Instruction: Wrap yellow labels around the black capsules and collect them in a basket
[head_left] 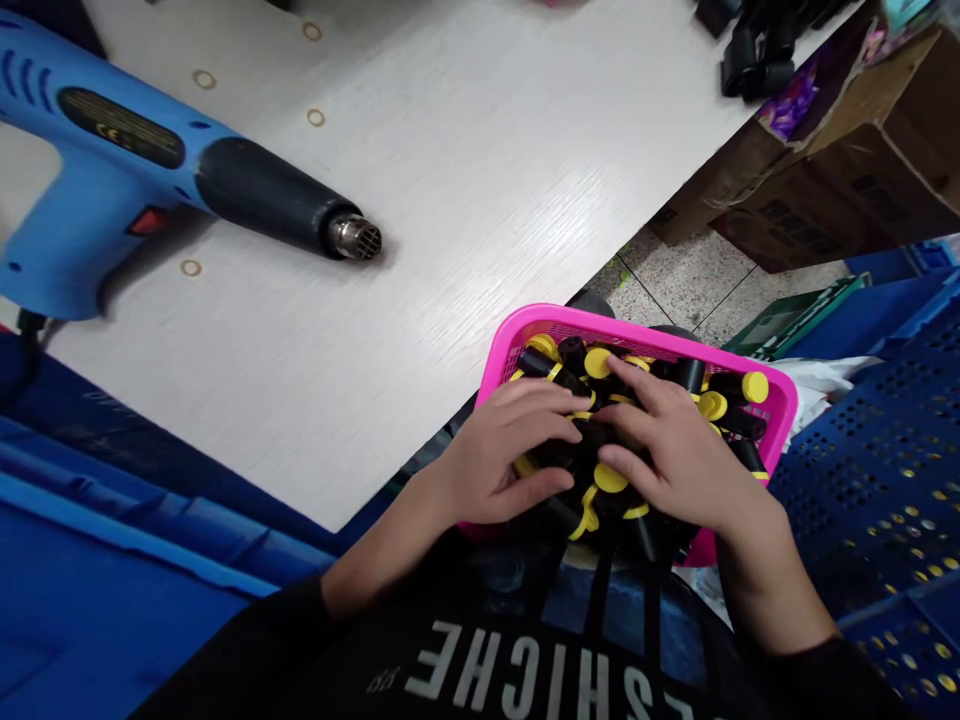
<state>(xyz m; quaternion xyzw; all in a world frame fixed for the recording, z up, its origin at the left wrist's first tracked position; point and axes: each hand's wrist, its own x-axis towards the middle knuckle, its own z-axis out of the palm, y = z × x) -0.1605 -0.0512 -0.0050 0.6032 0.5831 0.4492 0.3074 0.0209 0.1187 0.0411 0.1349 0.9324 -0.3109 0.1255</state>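
A pink plastic basket (784, 400) sits against my body at the table's corner, filled with small black cylinders that have yellow caps (610, 478). My left hand (517, 450) rests on the cylinders at the basket's left side, its fingers stretched out and apart. Beside it, my right hand (667, 440) lies over the middle of the pile with its fingers spread, the index fingertip at a yellow cap (598, 362). I see nothing gripped in either hand. The cylinders under my palms are hidden.
A blue heat gun (150, 150) lies on the white table (450, 200), its nozzle towards the middle. Several tan rings (204, 79) are on the tabletop. Black parts (757, 60) lie at the far right corner. Cardboard boxes (840, 200) and blue crates (870, 430) stand on the right.
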